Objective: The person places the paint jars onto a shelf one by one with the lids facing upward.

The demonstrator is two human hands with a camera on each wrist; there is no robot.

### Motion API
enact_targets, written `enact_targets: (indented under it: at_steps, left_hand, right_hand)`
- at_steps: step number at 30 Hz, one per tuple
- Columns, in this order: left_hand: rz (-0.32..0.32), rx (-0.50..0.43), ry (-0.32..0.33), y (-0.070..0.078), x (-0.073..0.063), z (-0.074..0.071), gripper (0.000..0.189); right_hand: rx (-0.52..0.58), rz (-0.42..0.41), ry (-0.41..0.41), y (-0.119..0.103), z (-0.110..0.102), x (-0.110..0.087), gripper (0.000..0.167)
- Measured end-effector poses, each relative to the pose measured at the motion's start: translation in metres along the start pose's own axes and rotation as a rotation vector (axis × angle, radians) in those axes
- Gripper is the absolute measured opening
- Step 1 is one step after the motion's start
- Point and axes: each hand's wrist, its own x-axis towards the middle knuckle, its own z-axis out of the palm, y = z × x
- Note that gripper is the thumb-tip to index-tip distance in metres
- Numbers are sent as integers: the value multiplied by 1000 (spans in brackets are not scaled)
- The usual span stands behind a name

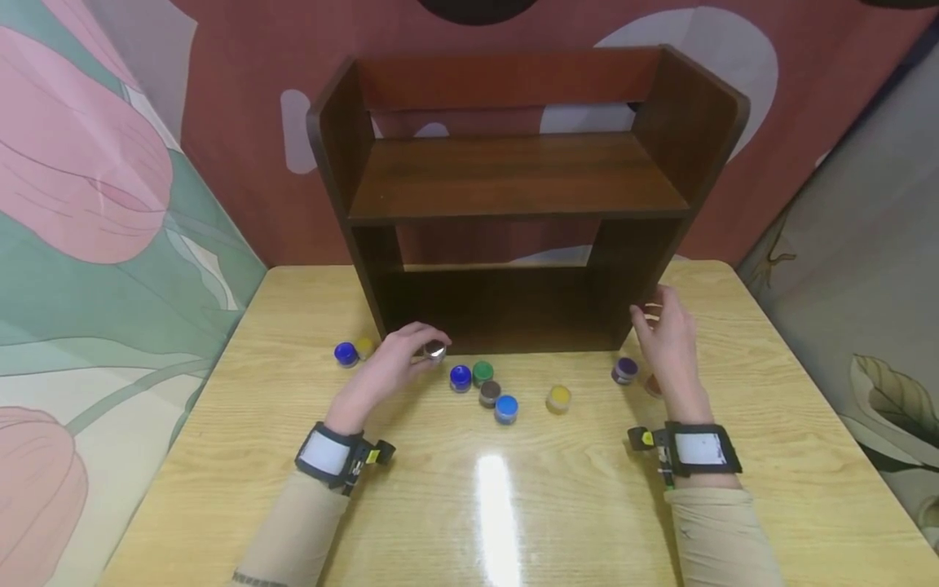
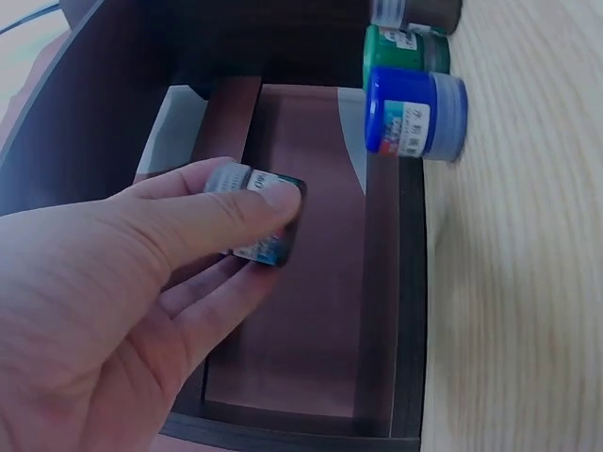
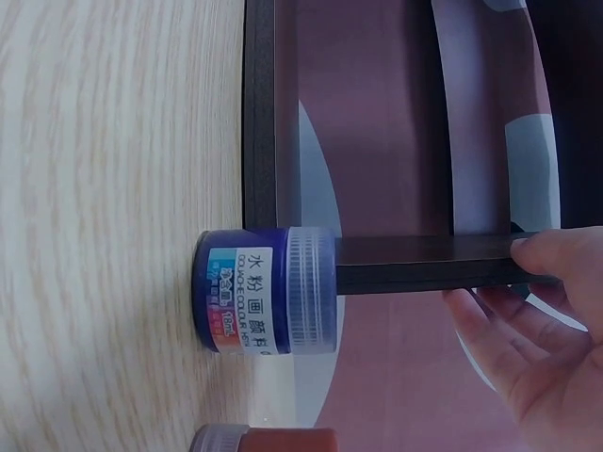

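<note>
My left hand (image 1: pixel 392 364) pinches a small dark paint jar (image 2: pixel 254 212) between thumb and fingers, by the lower left front of a brown wooden shelf (image 1: pixel 513 175). The left wrist view shows that jar tilted, its label partly under the thumb. My right hand (image 1: pixel 669 342) is at the shelf's right side panel (image 3: pixel 415 264), thumb on one side of its edge and fingers on the other. Close to that hand stand a purple gouache jar (image 3: pixel 250 292) and an orange-brown jar (image 3: pixel 287 440), the latter mostly hidden by the hand in the head view.
Before the shelf stand a dark blue jar (image 1: pixel 460 378), a green jar (image 1: pixel 482 372), a brown jar (image 1: pixel 490 395), a light blue jar (image 1: pixel 506 409) and a yellow jar (image 1: pixel 558 399). Left of the shelf are another blue jar (image 1: pixel 346 354) and a yellow one (image 1: pixel 364 348). Patterned cloth surrounds the table (image 1: pixel 587 505).
</note>
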Motion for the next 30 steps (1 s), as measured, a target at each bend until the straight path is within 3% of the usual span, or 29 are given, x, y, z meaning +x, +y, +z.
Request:
enact_targets:
  at_steps: [6, 11, 23, 30]
  left_hand:
    - [-34, -52, 24, 4, 2, -4, 38]
    - [-45, -124, 84, 13, 4, -10, 44]
    - [49, -300, 281, 21, 3, -19, 39]
    - [72, -336, 375, 26, 0, -24, 39]
  right_hand:
    - [0, 1, 2, 0, 0, 1, 39]
    - [-2, -5, 5, 0, 0, 1, 39]
    - [-10, -4, 1, 1, -1, 0, 40]
    - [-14, -11, 4, 0, 1, 0, 39]
